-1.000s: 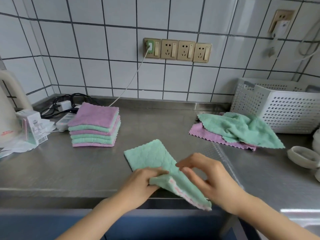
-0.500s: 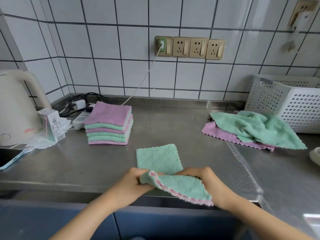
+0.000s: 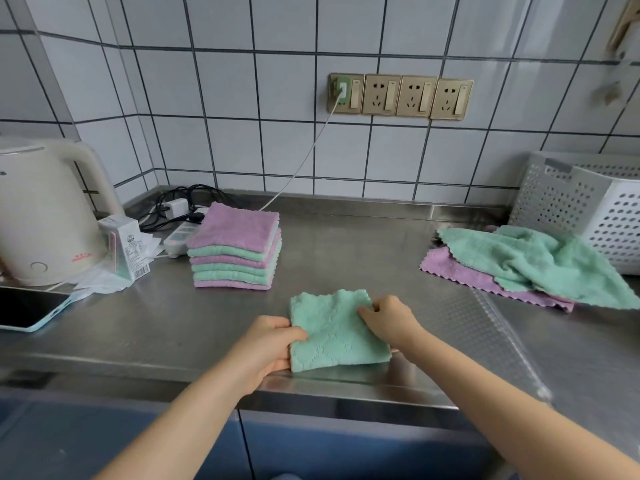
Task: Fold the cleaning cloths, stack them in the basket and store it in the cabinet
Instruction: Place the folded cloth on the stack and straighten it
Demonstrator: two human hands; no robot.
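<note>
From the head view I see the folded green cloth (image 3: 337,332) at the table (image 3: 138,334) front edge. My left hand (image 3: 268,344) pinches its nine o'clock edge; my right hand (image 3: 389,318) has fingers curled onto its two o'clock corner. It looks light, limp and plush, so I would lift it by opposite edges.

Bare counter (image 3: 349,251) lies open beyond the fingertips (image 3: 363,310). The folded stack (image 3: 235,247) blocks their far left. Loose cloths (image 3: 526,265) and basket (image 3: 595,209) crowd their right.
</note>
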